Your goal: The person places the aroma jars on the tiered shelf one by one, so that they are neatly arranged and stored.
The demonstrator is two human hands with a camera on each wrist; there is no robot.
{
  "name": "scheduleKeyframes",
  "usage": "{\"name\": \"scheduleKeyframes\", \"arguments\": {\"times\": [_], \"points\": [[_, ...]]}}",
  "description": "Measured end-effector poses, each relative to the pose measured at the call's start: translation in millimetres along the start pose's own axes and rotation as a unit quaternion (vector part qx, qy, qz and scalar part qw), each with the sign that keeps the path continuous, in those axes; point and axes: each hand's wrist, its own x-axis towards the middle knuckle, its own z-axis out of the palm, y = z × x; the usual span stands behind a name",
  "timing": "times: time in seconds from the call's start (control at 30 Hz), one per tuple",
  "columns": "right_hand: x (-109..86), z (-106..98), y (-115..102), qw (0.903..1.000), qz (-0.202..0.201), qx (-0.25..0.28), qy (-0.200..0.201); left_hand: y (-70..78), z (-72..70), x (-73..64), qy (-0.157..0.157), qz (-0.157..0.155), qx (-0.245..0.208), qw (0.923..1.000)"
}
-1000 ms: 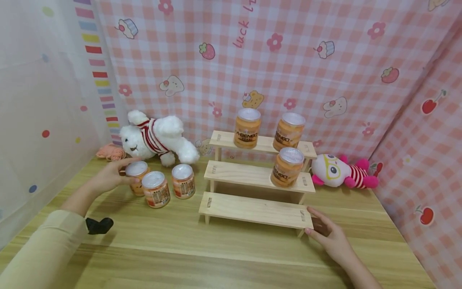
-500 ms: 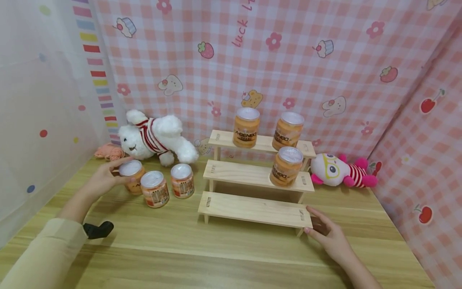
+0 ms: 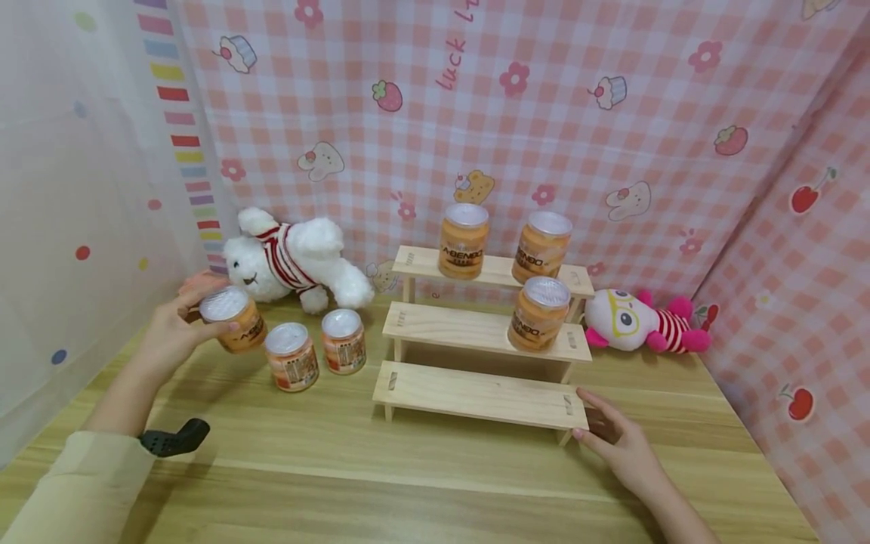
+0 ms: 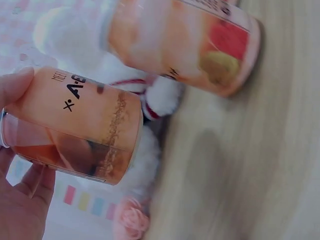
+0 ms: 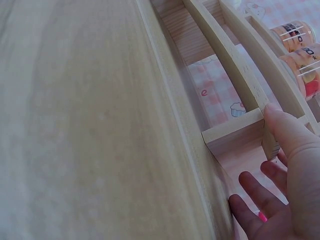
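At the left, my left hand (image 3: 166, 336) grips an orange can (image 3: 243, 326) with a silvery lid, thumb on one side and fingers on the other. The can is tilted, its dark lettering facing right; in the left wrist view its bottom end points away from the hand. Two similar cans, a front can (image 3: 292, 361) and a back can (image 3: 344, 344), stand upright beside it. My right hand (image 3: 628, 457) holds the right end of a three-step wooden display stand (image 3: 476, 394) at its lowest step, the thumb (image 5: 282, 125) on the board's edge.
Two cans stand on the top step, a left can (image 3: 464, 245) and a right can (image 3: 541, 249); another can (image 3: 539, 317) is on the middle step. A white plush toy (image 3: 299, 253), peach yarn (image 3: 197, 287) and a pink plush (image 3: 628, 321) lie along the back curtain.
My left hand has moved the can left, away from the other two, and tilted it; more of its lettering shows now. The right hand has stayed at the stand's end.
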Motion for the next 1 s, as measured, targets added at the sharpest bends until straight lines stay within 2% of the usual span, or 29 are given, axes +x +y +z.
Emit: {"name": "scheduleKeyframes", "arguments": {"times": [0.3,0.57,0.67,0.87,1.0], "points": [[-0.9,0,-1,1.0000,0.001,0.001,0.002,29.4,0.5,-8.6,0.028,0.021,-0.004,0.9994],[-0.3,0,0,0.9999,-0.011,-0.002,0.003,65.3,17.8,-15.1,0.041,0.036,-0.020,0.9983],[-0.4,0,0,0.9999,-0.014,0.001,0.003,78.0,26.4,-15.6,0.042,0.052,-0.030,0.9973],[-0.5,0,-2,0.9999,-0.010,-0.001,0.003,103.6,45.9,-16.6,0.023,0.089,-0.067,0.9935],[-0.1,0,-2,0.9999,-0.009,-0.004,0.002,118.9,59.8,-16.9,0.000,0.094,-0.085,0.9920]]}}
